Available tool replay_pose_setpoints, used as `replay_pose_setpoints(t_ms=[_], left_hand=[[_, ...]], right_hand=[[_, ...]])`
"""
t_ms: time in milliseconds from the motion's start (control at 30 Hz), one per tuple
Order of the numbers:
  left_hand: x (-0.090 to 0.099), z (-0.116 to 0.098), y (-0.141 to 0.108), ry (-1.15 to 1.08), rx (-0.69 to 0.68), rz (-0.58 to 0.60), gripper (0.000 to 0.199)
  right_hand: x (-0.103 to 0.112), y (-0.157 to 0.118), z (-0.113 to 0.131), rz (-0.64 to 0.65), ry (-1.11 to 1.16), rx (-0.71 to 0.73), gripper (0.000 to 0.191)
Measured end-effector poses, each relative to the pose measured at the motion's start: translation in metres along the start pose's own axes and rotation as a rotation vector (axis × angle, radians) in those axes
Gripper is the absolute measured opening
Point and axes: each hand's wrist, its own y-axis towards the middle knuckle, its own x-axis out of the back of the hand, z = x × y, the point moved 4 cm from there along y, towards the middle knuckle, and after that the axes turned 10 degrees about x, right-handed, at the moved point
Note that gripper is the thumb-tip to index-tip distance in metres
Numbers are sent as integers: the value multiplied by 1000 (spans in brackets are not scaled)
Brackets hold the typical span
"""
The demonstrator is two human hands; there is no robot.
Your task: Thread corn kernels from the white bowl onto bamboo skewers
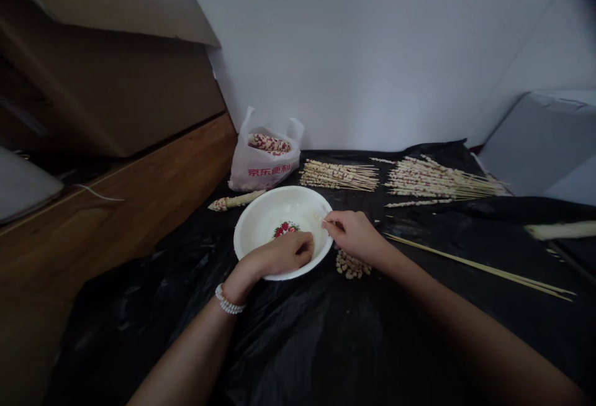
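Note:
A white bowl (249, 232) with a red flower print inside stands in front of me. My left hand (291, 252), with a beaded bracelet at the wrist, reaches over its near side into the bowl. Its fingers are curled, and whatever they hold is hidden. At the bowl's right rim my right hand (349, 232) pinches a thin skewer; small pale pieces (318, 215) show at its tip over the bowl. Below the right wrist lies a pile of small pale brown pieces (352, 264), partly covered by the arm.
A white plastic bag (265, 173) of red-and-white pieces stands behind the bowl, beside a thick speckled stick (235, 201). Bundles of threaded skewers (339, 175) lie along the wall. Bare sticks (479, 264) lie right on black plastic sheeting (298, 344). A cardboard box (116, 83) stands left.

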Motion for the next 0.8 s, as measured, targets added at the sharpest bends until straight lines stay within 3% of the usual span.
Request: replay_pose_setpoints(t_ms=[167, 433, 567, 800], left_hand=[[8, -9, -10, 21, -25, 90, 26], [9, -13, -26, 12, -22, 66, 42], [9, -12, -28, 2, 15, 102, 46], [8, -11, -22, -166, -46, 167, 46]], right_hand=[[-2, 1, -8, 21, 32, -14, 27], [2, 4, -11, -12, -10, -17, 26], [3, 4, -13, -14, -9, -33, 27], [3, 3, -16, -33, 1, -80, 30]])
